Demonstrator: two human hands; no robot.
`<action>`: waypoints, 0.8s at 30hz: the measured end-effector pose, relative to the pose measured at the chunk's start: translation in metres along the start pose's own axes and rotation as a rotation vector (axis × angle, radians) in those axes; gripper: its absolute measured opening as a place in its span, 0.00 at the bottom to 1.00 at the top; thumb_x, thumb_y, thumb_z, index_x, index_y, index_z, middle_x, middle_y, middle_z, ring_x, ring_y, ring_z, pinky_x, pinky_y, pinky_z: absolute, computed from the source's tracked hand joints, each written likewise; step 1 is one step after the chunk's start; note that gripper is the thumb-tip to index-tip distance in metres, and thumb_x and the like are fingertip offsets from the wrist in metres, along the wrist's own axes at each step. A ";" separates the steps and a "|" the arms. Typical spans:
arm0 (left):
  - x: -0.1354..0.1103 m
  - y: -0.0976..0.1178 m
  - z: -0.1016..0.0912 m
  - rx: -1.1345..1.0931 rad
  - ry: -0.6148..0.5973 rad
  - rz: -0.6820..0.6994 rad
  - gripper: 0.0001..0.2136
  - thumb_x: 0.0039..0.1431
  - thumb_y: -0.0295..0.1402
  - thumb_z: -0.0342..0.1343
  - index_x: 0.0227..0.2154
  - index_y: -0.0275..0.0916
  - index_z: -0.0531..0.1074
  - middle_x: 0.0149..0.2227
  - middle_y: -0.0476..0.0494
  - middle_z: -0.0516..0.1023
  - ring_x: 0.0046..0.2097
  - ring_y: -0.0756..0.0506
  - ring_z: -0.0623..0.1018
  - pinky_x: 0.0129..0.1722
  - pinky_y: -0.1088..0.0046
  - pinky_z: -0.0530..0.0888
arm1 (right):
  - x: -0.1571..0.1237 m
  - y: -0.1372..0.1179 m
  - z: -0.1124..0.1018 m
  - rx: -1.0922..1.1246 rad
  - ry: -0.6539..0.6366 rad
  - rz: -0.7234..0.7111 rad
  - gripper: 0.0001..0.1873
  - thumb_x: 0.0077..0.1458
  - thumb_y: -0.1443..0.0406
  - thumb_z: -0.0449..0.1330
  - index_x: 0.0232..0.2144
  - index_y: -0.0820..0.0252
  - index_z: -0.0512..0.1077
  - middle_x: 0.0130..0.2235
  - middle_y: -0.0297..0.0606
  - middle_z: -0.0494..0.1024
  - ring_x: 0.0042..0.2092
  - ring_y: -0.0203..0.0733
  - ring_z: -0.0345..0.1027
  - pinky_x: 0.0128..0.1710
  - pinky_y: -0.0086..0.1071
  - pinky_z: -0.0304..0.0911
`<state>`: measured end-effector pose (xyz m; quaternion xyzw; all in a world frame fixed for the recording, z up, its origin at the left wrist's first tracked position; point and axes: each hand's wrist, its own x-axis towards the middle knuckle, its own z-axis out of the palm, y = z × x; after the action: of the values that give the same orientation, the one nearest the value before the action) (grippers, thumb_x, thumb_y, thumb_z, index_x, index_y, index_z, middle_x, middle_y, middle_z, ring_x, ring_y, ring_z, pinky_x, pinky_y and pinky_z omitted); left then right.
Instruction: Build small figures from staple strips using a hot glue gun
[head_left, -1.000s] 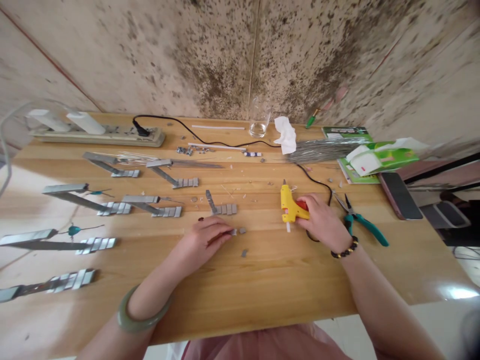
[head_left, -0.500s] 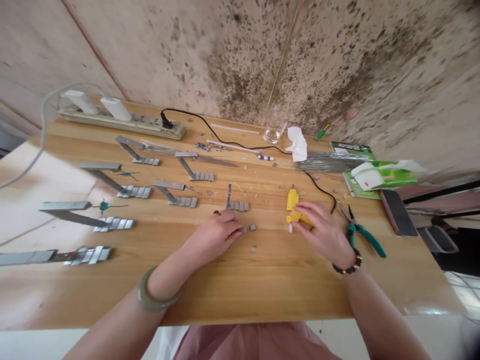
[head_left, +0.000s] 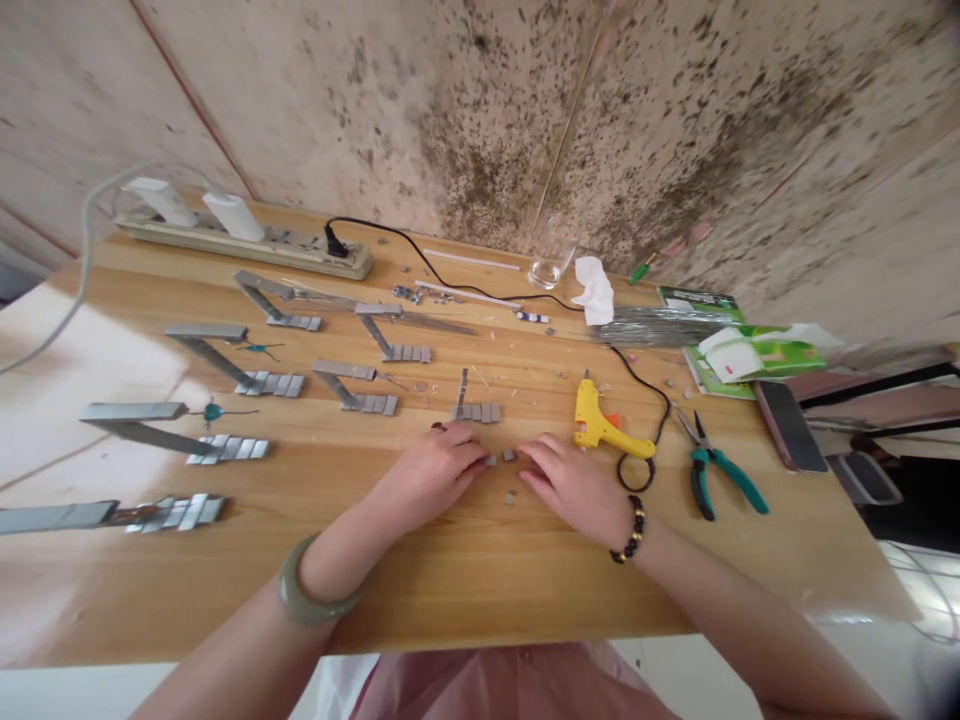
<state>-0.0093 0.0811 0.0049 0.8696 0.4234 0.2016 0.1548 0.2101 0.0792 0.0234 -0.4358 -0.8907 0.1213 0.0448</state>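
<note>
My left hand [head_left: 436, 470] is closed in a pinch on a small grey piece [head_left: 491, 460], just above the tabletop. A second small grey block [head_left: 509, 455] lies beside the fingertips of my right hand [head_left: 574, 485]. That hand's thumb and fingers are apart, with nothing seen between them. Nearer to me lies another little grey piece [head_left: 510, 498]. Beyond my left hand stands a small grey assembly with a thin upright strip and a slatted base [head_left: 478, 412]. To the right of my right hand, the yellow glue gun [head_left: 606, 425] lies on its side.
Several grey bent stands [head_left: 225, 360] fill the left side. Pliers with teal handles [head_left: 709, 470] and a phone [head_left: 791, 425] lie at the right. Behind are a power strip [head_left: 277, 245], a glass [head_left: 545, 270], tissue [head_left: 595, 290] and a bundle of wires [head_left: 656, 326].
My right hand has let go of the glue gun and moved left towards the small grey pieces. The glue gun now lies on the table. My left hand has barely moved.
</note>
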 end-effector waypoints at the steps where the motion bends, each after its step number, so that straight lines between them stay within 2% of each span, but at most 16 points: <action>1: 0.000 0.000 0.000 0.004 0.002 0.003 0.08 0.61 0.29 0.51 0.33 0.37 0.76 0.33 0.44 0.74 0.37 0.46 0.74 0.38 0.70 0.70 | 0.003 -0.002 0.000 -0.032 -0.012 0.010 0.13 0.60 0.66 0.55 0.47 0.62 0.67 0.43 0.41 0.73 0.39 0.43 0.72 0.37 0.35 0.68; 5: 0.001 0.001 -0.002 0.022 0.006 0.025 0.08 0.61 0.29 0.51 0.32 0.37 0.76 0.32 0.44 0.74 0.37 0.45 0.73 0.38 0.69 0.70 | 0.010 -0.007 0.005 -0.093 -0.026 0.042 0.09 0.62 0.65 0.53 0.44 0.60 0.69 0.41 0.40 0.74 0.36 0.42 0.72 0.33 0.33 0.66; 14: 0.000 -0.002 0.003 0.020 0.018 0.039 0.08 0.62 0.29 0.51 0.35 0.38 0.76 0.33 0.43 0.75 0.37 0.45 0.74 0.38 0.68 0.70 | 0.007 0.000 0.008 0.070 0.013 0.036 0.06 0.61 0.66 0.54 0.40 0.61 0.69 0.39 0.39 0.74 0.39 0.40 0.71 0.36 0.31 0.64; 24: -0.001 -0.004 0.007 0.022 0.053 0.064 0.09 0.62 0.29 0.50 0.36 0.38 0.76 0.34 0.42 0.75 0.37 0.45 0.74 0.37 0.68 0.71 | 0.005 0.001 0.008 0.115 0.036 0.021 0.09 0.62 0.64 0.54 0.41 0.59 0.71 0.38 0.38 0.74 0.37 0.38 0.71 0.36 0.30 0.63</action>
<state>-0.0092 0.0826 -0.0033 0.8786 0.4016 0.2248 0.1271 0.2059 0.0825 0.0149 -0.4438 -0.8768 0.1649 0.0845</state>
